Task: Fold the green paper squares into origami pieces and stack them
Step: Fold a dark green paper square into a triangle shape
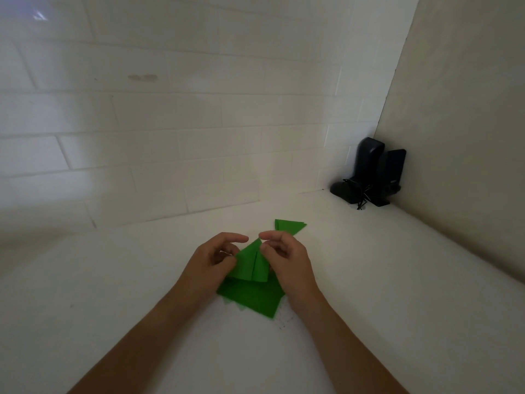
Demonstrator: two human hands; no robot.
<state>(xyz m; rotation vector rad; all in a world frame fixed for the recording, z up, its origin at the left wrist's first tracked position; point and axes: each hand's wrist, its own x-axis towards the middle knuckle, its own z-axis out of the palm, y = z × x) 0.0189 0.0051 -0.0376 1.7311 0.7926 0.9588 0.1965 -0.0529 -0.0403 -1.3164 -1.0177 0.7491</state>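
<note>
While both forearms reach in from the near edge of the white worktop (369,280), the left hand (211,261) and the right hand (287,260) meet over a partly folded green paper piece (251,265), a pointed shape with a centre crease and flaps running down from its tip. Left-hand fingers are curled, with the thumb and inner fingers pinching the piece's left edge, while the index finger stretches out toward the right hand above the paper's tip. Right-hand fingers are curled too, the thumb and fingertips closing on the right edge near the tip. Held between the two hands, the piece is tilted up slightly off the surface. Directly beneath the hands and toward the wrists lies a small pile of flat green paper squares (252,301), its corners fanned out unevenly on the worktop. Just beyond the right hand's fingertips, apart from them, rests a stack of finished green folded triangles (289,225), lying flat. Farther beyond and to the right of the right hand, well apart in the corner where the white tiled wall (170,152) meets a plain side wall, stand two dark upright devices (372,173) with a thin black cord at their base.
</note>
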